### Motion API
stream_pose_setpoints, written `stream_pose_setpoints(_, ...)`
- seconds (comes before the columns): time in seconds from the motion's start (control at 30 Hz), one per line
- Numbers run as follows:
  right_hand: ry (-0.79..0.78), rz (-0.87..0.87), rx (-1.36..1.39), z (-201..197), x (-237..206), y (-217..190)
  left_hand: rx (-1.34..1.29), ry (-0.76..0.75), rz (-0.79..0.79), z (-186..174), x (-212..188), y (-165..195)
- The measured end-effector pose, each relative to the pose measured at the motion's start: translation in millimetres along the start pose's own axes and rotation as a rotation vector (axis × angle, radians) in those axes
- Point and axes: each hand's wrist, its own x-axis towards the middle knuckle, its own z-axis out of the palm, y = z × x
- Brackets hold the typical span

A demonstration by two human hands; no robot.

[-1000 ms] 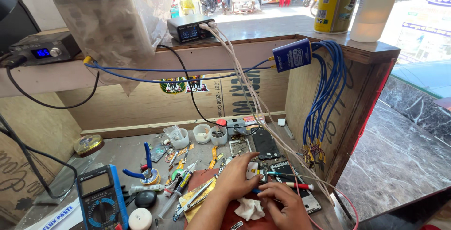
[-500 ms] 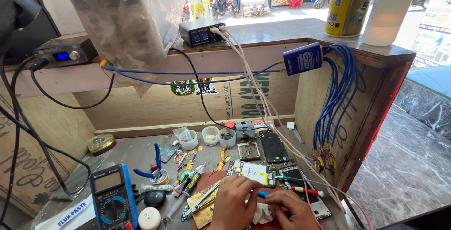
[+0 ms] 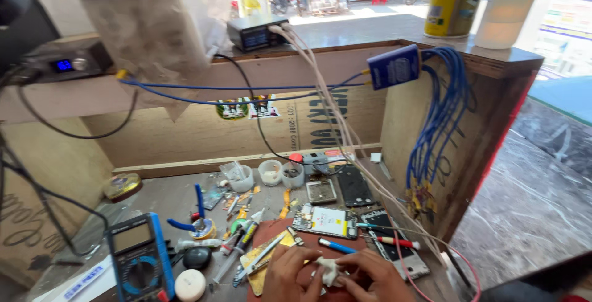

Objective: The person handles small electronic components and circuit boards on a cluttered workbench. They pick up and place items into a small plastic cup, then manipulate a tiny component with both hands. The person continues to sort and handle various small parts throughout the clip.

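Note:
At the bottom of the head view, my left hand [image 3: 288,274] and my right hand [image 3: 370,280] meet over a reddish-brown mat [image 3: 271,231]. Both pinch a crumpled white wipe [image 3: 327,270] between their fingertips. Whatever may lie under the wipe is hidden. Just beyond my fingers lie a blue pen-like tool [image 3: 336,245] and an opened phone with its circuit board showing [image 3: 325,220]. Metal tweezers [image 3: 262,256] rest on a gold-coloured plate left of my left hand.
A blue multimeter [image 3: 140,259] lies at the left, with blue-handled pliers [image 3: 196,212], small white cups [image 3: 269,171] and dark phone parts [image 3: 353,185] behind. White cables [image 3: 333,111] and blue wires [image 3: 441,117] hang across the wooden booth. A red-handled screwdriver [image 3: 394,241] lies to the right.
The view has tilted up and shifted, so my hands sit lower in the frame. They stay together on the white wipe, working it between the fingers.

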Motion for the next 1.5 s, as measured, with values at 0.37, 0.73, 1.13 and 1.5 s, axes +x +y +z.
stream_pose_setpoints(0.37,-0.023,-0.108,-0.048,-12,-39,-50,0.051,-0.125,-0.103,-5,-16,37)
stream_pose_setpoints(0.73,0.07,-0.108,-0.064,-34,-73,-37,0.076,-0.09,-0.13,18,-32,66)
stream_pose_setpoints(1.13,0.254,-0.326,-0.149,-61,-75,-6,0.08,-0.134,-0.181,57,-29,60)
stream_pose_setpoints(1.5,0.081,0.119,-0.009,-54,-66,-3,-0.027,-0.115,-0.145,68,-34,41)
